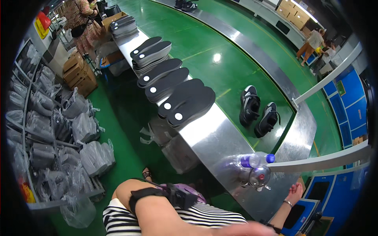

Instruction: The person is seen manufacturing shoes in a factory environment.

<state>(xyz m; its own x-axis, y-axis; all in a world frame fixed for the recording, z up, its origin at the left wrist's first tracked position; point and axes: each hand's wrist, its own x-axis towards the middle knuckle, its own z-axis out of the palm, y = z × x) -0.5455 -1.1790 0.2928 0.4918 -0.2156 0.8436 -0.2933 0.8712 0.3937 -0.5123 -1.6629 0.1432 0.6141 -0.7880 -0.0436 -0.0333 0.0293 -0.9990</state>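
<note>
A right hand (294,192) is seen at the near right, fingers loosely spread and holding nothing, just beside the steel table (220,137). No left hand can be made out. Nearest to it lie a clear plastic bottle (254,160) and a round glass jar (258,176). The flat black insoles (185,103) are stacked farther left, long axes running leftward.

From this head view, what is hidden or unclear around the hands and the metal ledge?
- Left hand: out of view below the lower edge.
- Right hand: small, near the rim; grip unreadable.
- Clear bottle lying on the metal ledge: contents lost in glare.
- Insoles: overlapping, so lower ones are partly hidden.
</note>
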